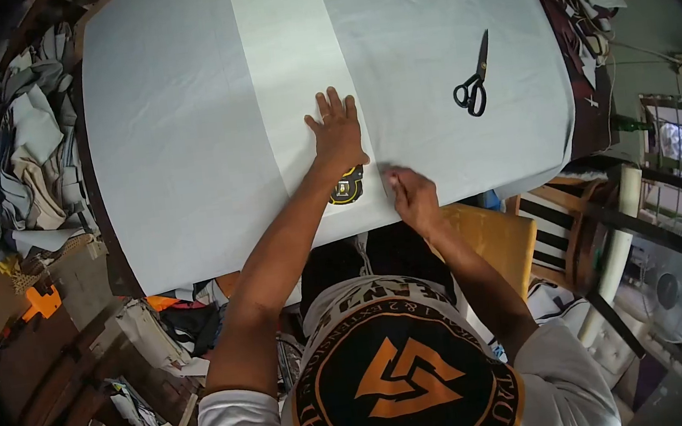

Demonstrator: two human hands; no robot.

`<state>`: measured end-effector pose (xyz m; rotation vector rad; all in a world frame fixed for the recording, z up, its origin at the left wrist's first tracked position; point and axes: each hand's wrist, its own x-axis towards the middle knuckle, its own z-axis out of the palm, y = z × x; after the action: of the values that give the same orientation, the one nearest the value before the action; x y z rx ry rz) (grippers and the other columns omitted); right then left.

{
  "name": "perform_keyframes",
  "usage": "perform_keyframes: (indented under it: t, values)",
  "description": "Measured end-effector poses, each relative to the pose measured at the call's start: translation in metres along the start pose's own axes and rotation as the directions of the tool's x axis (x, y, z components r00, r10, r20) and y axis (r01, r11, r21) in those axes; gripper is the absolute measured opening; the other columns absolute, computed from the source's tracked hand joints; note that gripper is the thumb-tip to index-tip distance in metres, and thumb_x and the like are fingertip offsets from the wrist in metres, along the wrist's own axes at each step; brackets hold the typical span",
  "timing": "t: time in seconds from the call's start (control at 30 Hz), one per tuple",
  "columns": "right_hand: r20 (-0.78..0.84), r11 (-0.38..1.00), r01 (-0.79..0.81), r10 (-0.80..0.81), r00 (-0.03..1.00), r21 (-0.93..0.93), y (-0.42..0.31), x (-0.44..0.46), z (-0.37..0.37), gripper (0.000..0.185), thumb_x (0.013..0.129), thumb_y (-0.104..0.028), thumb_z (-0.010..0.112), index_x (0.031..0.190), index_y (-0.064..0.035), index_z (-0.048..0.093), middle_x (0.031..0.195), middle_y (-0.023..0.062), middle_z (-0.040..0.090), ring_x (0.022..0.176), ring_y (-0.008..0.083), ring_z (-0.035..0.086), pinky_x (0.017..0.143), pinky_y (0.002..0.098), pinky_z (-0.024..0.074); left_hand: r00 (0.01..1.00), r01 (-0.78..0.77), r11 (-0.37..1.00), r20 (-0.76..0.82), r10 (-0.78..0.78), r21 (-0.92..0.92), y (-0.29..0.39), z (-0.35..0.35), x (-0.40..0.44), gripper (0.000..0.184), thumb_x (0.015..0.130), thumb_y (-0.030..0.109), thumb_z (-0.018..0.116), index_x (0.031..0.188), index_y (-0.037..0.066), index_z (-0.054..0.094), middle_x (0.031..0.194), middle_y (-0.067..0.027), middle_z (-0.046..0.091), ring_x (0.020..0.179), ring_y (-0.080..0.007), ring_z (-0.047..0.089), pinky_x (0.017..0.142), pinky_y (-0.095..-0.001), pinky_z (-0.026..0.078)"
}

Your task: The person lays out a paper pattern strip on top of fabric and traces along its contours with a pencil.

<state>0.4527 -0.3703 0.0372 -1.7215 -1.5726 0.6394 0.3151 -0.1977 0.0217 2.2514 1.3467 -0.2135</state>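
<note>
My left hand (338, 133) lies flat with its fingers spread on a pale, whitish strip (284, 43) that runs lengthwise over a large light-grey sheet of material (172, 131). Just below that hand's wrist sits a black and yellow tape measure (347, 188), partly covered by the wrist. To the right of the strip, my right hand (415, 198) is closed low over the grey sheet near its front edge. Whatever its curled fingers hold, if anything, is hidden. Farther right, black-handled scissors (474, 84) rest on the sheet, blades pointing away from me.
Piled fabric scraps (40, 155) stand along the table's left side. An orange tool (40, 304) lies at lower left. On the right are a yellowish board or seat (491, 238), a wooden chair frame (562, 230) and a fan (673, 284). Dark fabric (567, 19) hangs at the right table edge.
</note>
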Motion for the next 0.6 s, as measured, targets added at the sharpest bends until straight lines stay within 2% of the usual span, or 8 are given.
perform_keyframes:
  t: [0.07,0.23,0.3,0.4,0.47,0.53,0.57,0.6]
  values:
    - [0.013,0.995,-0.101,0.100,0.995,0.026,0.004,0.021,0.004,0.012,0.094,0.000,0.063,0.104,-0.0008,0.070,0.099,0.0237,0.070,0.089,0.0464,0.068,0.076,0.0471,0.0563,1.000,-0.009,1.000,-0.015,0.009,0.008,0.001,0.000,0.000,0.137,0.053,0.036,0.102,0.161,-0.003,0.027,0.169,-0.0380,0.010,0.156,-0.0590,0.009,0.110,-0.0826,0.029]
    - [-0.009,1.000,-0.014,0.014,1.000,-0.004,0.000,0.010,0.002,0.013,0.094,0.000,0.063,0.105,-0.0004,0.070,0.099,0.0241,0.070,0.089,0.0455,0.069,0.078,0.0467,0.0566,1.000,0.015,1.000,0.011,-0.015,0.026,0.006,0.002,0.001,0.146,0.051,0.042,0.103,0.163,-0.004,0.021,0.169,-0.0390,0.004,0.157,-0.0589,0.005,0.109,-0.0847,0.027]
    - [0.079,0.999,-0.048,0.047,0.996,0.008,-0.007,-0.015,-0.007,0.015,0.093,0.002,0.063,0.107,-0.0001,0.069,0.101,0.0233,0.070,0.091,0.0453,0.069,0.081,0.0473,0.0570,1.000,0.018,1.000,0.020,-0.019,0.023,0.006,0.003,0.003,0.146,0.051,0.041,0.102,0.163,-0.005,0.021,0.169,-0.0393,0.004,0.157,-0.0590,0.005,0.108,-0.0854,0.026]
    - [0.077,1.000,0.014,-0.013,0.997,-0.009,-0.006,-0.033,-0.008,0.017,0.093,0.003,0.063,0.108,-0.0007,0.068,0.102,0.0225,0.070,0.092,0.0457,0.068,0.081,0.0484,0.0571,0.999,0.022,0.999,0.025,-0.023,0.031,0.006,0.002,0.002,0.143,0.052,0.040,0.101,0.162,-0.006,0.021,0.169,-0.0401,0.004,0.157,-0.0593,0.004,0.108,-0.0855,0.026]
    - [0.079,1.000,-0.010,0.012,0.997,-0.023,0.000,-0.028,-0.003,0.016,0.093,0.003,0.062,0.108,-0.0009,0.068,0.102,0.0223,0.070,0.092,0.0452,0.069,0.081,0.0483,0.0572,0.999,0.024,0.999,0.026,-0.025,0.039,0.010,0.000,0.000,0.142,0.053,0.039,0.100,0.162,-0.006,0.021,0.168,-0.0405,0.004,0.157,-0.0594,0.005,0.108,-0.0851,0.027]
    - [0.078,0.999,-0.036,0.039,0.996,-0.031,0.002,-0.022,-0.001,0.016,0.093,0.003,0.062,0.107,-0.0012,0.068,0.102,0.0221,0.070,0.091,0.0447,0.069,0.081,0.0481,0.0574,1.000,0.018,1.000,-0.025,-0.018,-0.012,0.013,-0.001,-0.006,0.117,0.063,0.027,0.093,0.156,-0.010,0.032,0.167,-0.0406,0.013,0.156,-0.0596,0.008,0.108,-0.0868,0.024]
    - [0.079,0.999,-0.025,0.028,0.997,-0.040,0.001,-0.019,-0.001,0.015,0.094,0.003,0.062,0.107,-0.0015,0.068,0.102,0.0218,0.070,0.091,0.0442,0.069,0.080,0.0475,0.0574,1.000,0.016,1.000,-0.023,-0.016,-0.011,0.014,0.006,-0.009,0.117,0.063,0.027,0.093,0.156,-0.010,0.032,0.167,-0.0406,0.013,0.156,-0.0596,0.008,0.108,-0.0868,0.024]
    - [0.080,0.999,-0.015,0.019,0.997,-0.049,0.001,-0.018,-0.001,0.014,0.094,0.003,0.062,0.106,-0.0018,0.068,0.101,0.0216,0.070,0.090,0.0436,0.069,0.079,0.0469,0.0574,0.995,-0.032,0.998,-0.092,0.037,0.052,0.015,0.018,-0.013,0.102,0.068,0.022,0.087,0.151,-0.012,0.039,0.165,-0.0400,0.019,0.156,-0.0584,0.012,0.108,-0.0864,0.023]
